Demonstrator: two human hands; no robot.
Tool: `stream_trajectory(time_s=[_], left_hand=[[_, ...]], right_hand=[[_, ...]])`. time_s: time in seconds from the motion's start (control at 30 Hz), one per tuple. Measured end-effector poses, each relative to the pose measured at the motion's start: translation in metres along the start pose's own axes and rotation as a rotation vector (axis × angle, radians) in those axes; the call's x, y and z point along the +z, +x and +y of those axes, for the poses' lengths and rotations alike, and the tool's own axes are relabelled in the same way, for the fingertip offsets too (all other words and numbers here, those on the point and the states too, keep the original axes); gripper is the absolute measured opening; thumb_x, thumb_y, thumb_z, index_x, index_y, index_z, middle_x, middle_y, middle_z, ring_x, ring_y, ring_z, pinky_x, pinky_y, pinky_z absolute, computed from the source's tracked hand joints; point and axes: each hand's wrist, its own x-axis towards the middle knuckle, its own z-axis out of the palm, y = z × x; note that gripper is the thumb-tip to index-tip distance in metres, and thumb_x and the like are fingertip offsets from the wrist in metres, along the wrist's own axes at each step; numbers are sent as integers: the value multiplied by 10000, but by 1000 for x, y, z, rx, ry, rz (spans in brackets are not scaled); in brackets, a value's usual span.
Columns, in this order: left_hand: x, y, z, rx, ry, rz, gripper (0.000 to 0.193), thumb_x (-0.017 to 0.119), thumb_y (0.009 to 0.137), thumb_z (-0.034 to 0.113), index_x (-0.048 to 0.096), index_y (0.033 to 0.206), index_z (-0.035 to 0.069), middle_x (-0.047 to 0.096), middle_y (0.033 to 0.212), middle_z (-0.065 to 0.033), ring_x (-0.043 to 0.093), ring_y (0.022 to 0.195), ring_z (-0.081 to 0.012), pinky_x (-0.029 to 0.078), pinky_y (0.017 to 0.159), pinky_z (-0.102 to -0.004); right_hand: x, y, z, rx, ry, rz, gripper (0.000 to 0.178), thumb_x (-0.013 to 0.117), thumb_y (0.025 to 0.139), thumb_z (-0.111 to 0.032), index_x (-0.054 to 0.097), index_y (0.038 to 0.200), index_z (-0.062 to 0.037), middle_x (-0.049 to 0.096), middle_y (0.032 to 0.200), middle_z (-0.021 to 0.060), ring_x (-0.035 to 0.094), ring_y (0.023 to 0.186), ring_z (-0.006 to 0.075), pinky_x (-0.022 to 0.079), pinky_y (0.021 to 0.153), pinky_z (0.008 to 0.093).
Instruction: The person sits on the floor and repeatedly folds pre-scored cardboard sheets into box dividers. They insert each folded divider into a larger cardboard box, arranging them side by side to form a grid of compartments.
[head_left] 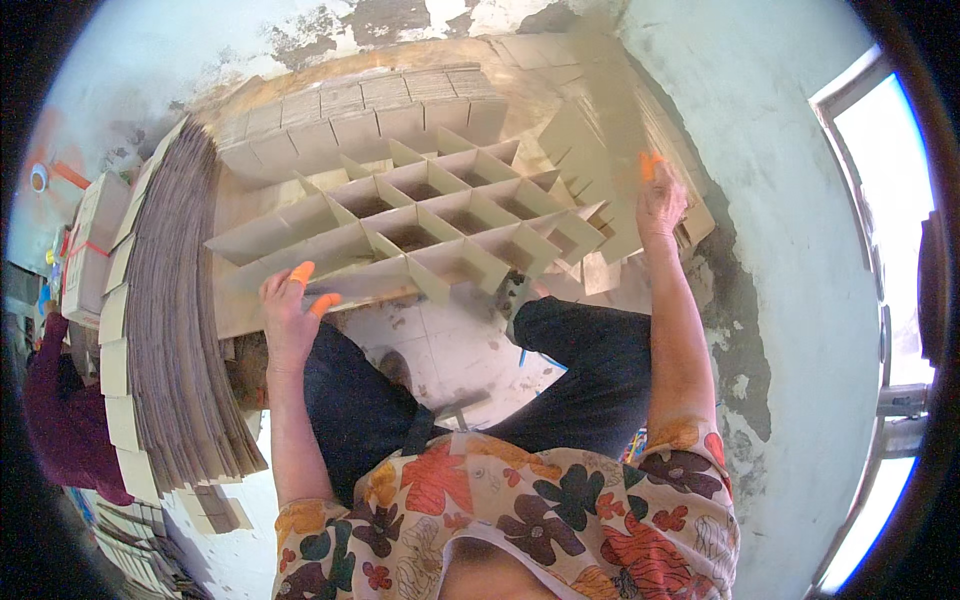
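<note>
the left hand (287,312) is part open and empty, near the card grid (478,260). the right hand (661,205) pinches a long, blurry card strip (612,120).

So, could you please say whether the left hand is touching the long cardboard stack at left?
Apart: the head view shows a gap between the left hand and the cardboard stack.

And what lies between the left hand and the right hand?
In the head view, mainly the interlocked cardboard divider grid, beside the left hand, then a blurred cardboard strip at the right hand.
</note>
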Motion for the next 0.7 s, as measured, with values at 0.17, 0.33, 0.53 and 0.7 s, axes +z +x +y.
stream_trajectory(time_s=[0.17,0.33,0.53,0.7], left_hand=[[-13,-2,-10,48,10,67,428,790,608,127,643,1003,50,648,860,-110,569,862,-292,425,811,-393],[3,-4,-27,51,-65,28,239,744,636,83,657,858,66,633,754,-77,556,764,-279,416,741,-381],[6,-8,-31,91,-154,78,182,729,631,58,655,796,83,586,679,-63,525,694,-247,398,711,-364],[6,-5,-25,96,-141,79,176,723,635,66,646,793,76,562,657,-65,518,684,-253,391,696,-364]], right_hand=[[-74,13,-114,-121,210,-52,310,685,823,-153,621,1113,-64,661,857,149,629,686,269,497,592,340],[-84,-20,-206,-408,775,-260,488,698,810,-79,553,1276,-82,649,798,88,466,611,64,445,583,237],[-77,-53,-278,-392,887,-616,201,710,772,-40,615,931,35,631,762,154,461,554,116,428,528,296],[-62,-64,-303,-492,877,-626,170,677,762,-44,542,765,59,544,704,260,512,595,367,439,552,392]])
